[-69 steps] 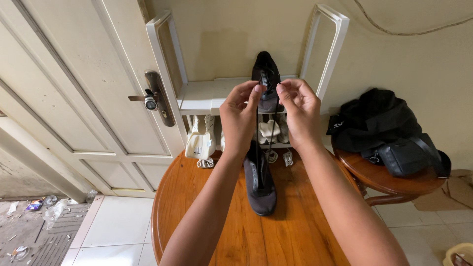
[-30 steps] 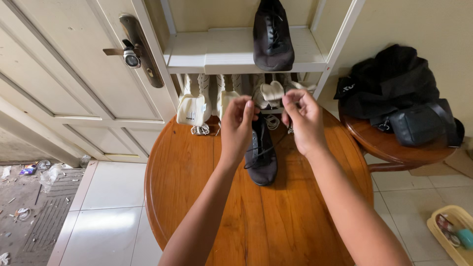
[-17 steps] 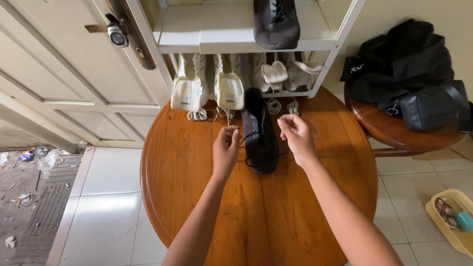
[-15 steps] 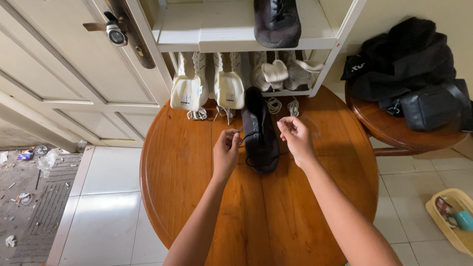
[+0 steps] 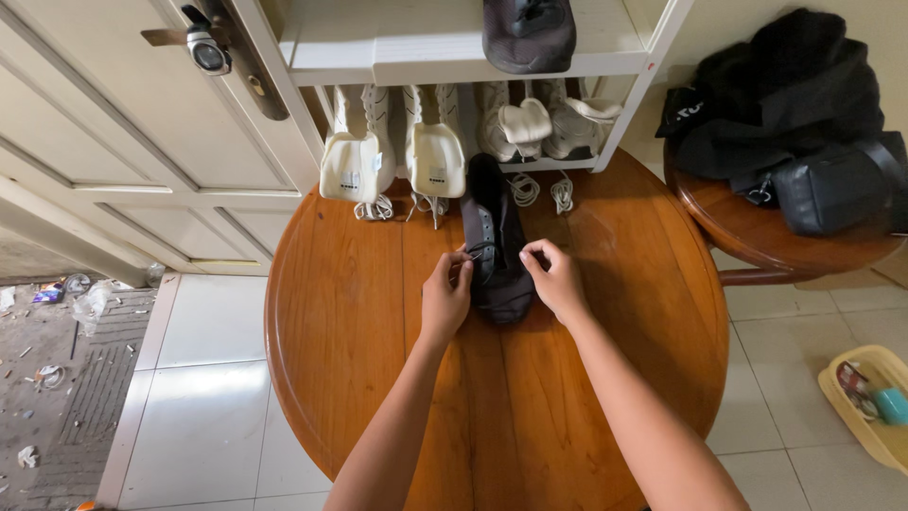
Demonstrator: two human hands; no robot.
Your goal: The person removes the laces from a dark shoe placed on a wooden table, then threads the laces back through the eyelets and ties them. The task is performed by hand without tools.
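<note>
Beside the shoe lying mid-counter, both hands are coming down from where they were pulling upward; left hand and right hand fingers are seemingly pinching the lace, drawing it snug.

A home entryway: a cream panelled door, a white shoe rack, a pale tiled floor.
</note>
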